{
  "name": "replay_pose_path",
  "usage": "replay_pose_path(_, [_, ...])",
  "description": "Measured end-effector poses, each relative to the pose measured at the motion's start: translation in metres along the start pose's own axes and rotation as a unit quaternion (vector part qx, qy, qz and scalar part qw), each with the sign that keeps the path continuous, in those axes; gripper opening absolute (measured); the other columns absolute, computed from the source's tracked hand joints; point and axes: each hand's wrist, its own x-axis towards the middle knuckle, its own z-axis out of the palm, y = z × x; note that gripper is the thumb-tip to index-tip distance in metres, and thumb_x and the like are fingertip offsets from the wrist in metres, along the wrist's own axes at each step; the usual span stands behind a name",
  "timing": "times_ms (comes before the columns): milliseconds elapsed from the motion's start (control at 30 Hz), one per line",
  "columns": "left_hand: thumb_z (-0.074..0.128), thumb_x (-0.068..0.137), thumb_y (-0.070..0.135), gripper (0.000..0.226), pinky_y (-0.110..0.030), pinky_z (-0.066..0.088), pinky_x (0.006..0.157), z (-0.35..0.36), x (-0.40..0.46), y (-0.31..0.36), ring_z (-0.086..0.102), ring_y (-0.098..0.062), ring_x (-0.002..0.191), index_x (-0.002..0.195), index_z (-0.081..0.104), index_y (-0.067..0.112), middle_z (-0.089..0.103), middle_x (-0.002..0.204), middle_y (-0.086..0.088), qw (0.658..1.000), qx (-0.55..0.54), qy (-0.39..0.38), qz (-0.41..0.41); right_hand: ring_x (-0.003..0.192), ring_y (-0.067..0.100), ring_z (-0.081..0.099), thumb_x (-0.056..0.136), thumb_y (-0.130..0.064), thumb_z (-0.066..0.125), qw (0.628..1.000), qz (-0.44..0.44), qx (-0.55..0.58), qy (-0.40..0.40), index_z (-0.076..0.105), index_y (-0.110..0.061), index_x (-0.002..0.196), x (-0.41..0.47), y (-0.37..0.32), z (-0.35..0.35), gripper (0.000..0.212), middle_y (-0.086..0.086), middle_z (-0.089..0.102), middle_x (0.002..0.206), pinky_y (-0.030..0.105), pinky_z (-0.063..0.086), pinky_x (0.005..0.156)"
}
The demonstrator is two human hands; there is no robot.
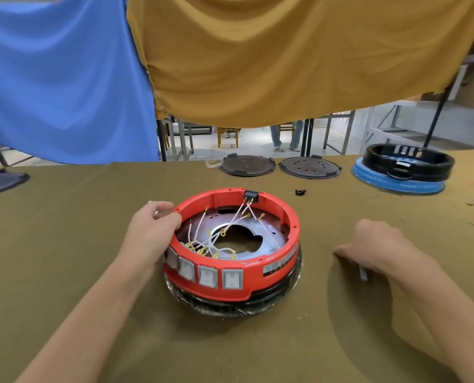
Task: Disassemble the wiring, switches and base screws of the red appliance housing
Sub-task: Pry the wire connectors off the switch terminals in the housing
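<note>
On the olive cloth of the table [72, 244], mid-frame, sits one red housing [257, 283], open side up on a black base [280, 297] wrapped in clear film. Four grey switches [208, 275] line its near wall. Inside, on a metal plate [269, 239] with a central hole, lie several loose white wires [237, 217] with brass terminals; I cannot count them exactly. One black connector [251, 194] clips the far rim. The left hand [150, 233] grips the left rim, thumb inside and fingers outside. The right hand [379, 247] rests on the cloth well to the right, fingers curled over a thin metal tool [363, 273]; whether it truly grasps the tool I cannot tell. Beyond lie two dark round discs [246, 165], one black ring [407, 161] on a blue ring [390, 185], and one small black part [300, 192]. Two cloths hang behind, one blue [59, 78], one mustard [285, 56].
</note>
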Motion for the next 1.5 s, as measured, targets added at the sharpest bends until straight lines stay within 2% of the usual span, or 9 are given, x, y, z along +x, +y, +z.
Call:
replay_pose_path(100, [0.056, 0.087, 0.005, 0.037, -0.022, 0.045, 0.058, 0.001, -0.001, 0.002, 0.062, -0.006, 0.066, 0.121, 0.063, 0.019, 0.065, 0.103, 0.004, 0.999, 0.000, -0.029, -0.017, 0.085, 0.025, 0.065, 0.093, -0.042, 0.064, 1.000, -0.001, -0.018, -0.013, 0.051, -0.015, 0.077, -0.001, 0.003, -0.001, 0.034, 0.003, 0.062, 0.077, 0.032, 0.049, 0.068])
replay_pose_path(333, [0.046, 0.081, -0.006, 0.041, -0.021, 0.044, 0.049, -0.005, -0.009, 0.013, 0.050, -0.009, 0.047, 0.101, 0.071, 0.020, 0.061, 0.070, 0.006, 0.994, 0.052, -0.095, -0.032, 0.080, 0.029, 0.067, 0.093, -0.014, 0.057, 0.990, -0.026, 0.121, 0.063, 0.058, -0.008, 0.090, 0.002, 0.003, -0.003, 0.007, 0.009, 0.066, 0.083, 0.039, 0.057, 0.071])
replay_pose_path(533, [0.045, 0.079, -0.004, 0.048, -0.030, 0.047, 0.070, -0.022, -0.012, 0.022, 0.056, -0.018, 0.071, 0.109, 0.062, 0.029, 0.063, 0.091, -0.003, 0.953, 0.181, -0.238, -0.051, 0.055, 0.005, 0.053, 0.097, -0.022, 0.059, 0.849, -0.208, 0.461, 0.155, 0.069, -0.028, 0.102, -0.017, -0.016, -0.011, 0.013, -0.003, 0.068, 0.079, 0.023, 0.043, 0.049])
replay_pose_path(733, [0.053, 0.076, 0.004, 0.045, -0.034, 0.050, 0.076, -0.036, -0.014, 0.028, 0.058, -0.017, 0.077, 0.113, 0.058, 0.031, 0.062, 0.109, -0.012, 0.923, 0.242, -0.295, -0.051, 0.054, 0.004, 0.055, 0.087, -0.016, 0.075, 0.756, -0.293, 0.582, 0.062, 0.078, -0.020, 0.091, -0.033, -0.033, -0.009, 0.007, -0.004, 0.071, 0.070, 0.017, 0.045, 0.051])
replay_pose_path(933, [0.054, 0.095, 0.031, 0.016, -0.026, 0.049, 0.072, -0.024, -0.007, 0.034, 0.063, -0.010, 0.082, 0.109, 0.063, 0.031, 0.067, 0.107, 0.002, 0.935, 0.255, -0.245, -0.031, 0.065, 0.007, 0.063, 0.083, -0.017, 0.080, 0.759, -0.284, 0.586, 0.008, 0.082, -0.021, 0.089, -0.026, -0.057, -0.022, 0.007, 0.005, 0.076, 0.080, 0.017, 0.053, 0.064])
replay_pose_path(1067, [0.039, 0.105, 0.030, 0.027, -0.026, 0.045, 0.093, -0.007, 0.000, 0.037, 0.058, -0.005, 0.109, 0.125, 0.055, 0.038, 0.059, 0.123, 0.014, 0.922, 0.272, -0.273, 0.049, 0.059, 0.011, 0.057, 0.085, -0.016, 0.078, 0.746, -0.267, 0.610, 0.000, 0.081, -0.018, 0.089, -0.021, -0.071, -0.021, 0.006, -0.001, 0.069, 0.065, 0.024, 0.052, 0.061])
replay_pose_path(1167, [0.034, 0.106, 0.028, 0.031, -0.024, 0.048, 0.087, -0.007, -0.003, 0.033, 0.061, 0.001, 0.095, 0.114, 0.062, 0.039, 0.065, 0.107, 0.012, 0.922, 0.271, -0.264, 0.085, 0.059, 0.010, 0.062, 0.089, -0.013, 0.072, 0.730, -0.256, 0.634, -0.005, 0.081, -0.019, 0.089, -0.022, -0.075, -0.012, 0.011, 0.000, 0.069, 0.066, 0.022, 0.052, 0.060])
replay_pose_path(1333, [0.038, 0.103, 0.024, 0.021, -0.037, 0.049, 0.093, -0.011, -0.006, 0.042, 0.059, -0.016, 0.105, 0.111, 0.054, 0.036, 0.066, 0.105, 0.007, 0.894, 0.354, -0.255, 0.099, 0.070, 0.002, 0.063, 0.087, -0.015, 0.073, 0.745, -0.268, 0.610, 0.042, 0.079, -0.022, 0.083, -0.017, -0.067, -0.008, 0.010, -0.001, 0.072, 0.074, 0.017, 0.053, 0.072])
replay_pose_path(1500, [0.055, 0.091, 0.046, 0.014, -0.028, 0.043, 0.084, 0.030, -0.016, 0.058, 0.055, -0.008, 0.102, 0.090, 0.056, 0.032, 0.051, 0.109, 0.010, 0.878, 0.338, -0.248, 0.231, 0.056, 0.005, 0.060, 0.087, -0.010, 0.073, 0.743, -0.262, 0.614, 0.042, 0.075, -0.014, 0.078, -0.020, -0.070, 0.003, 0.010, -0.006, 0.068, 0.064, 0.015, 0.049, 0.056])
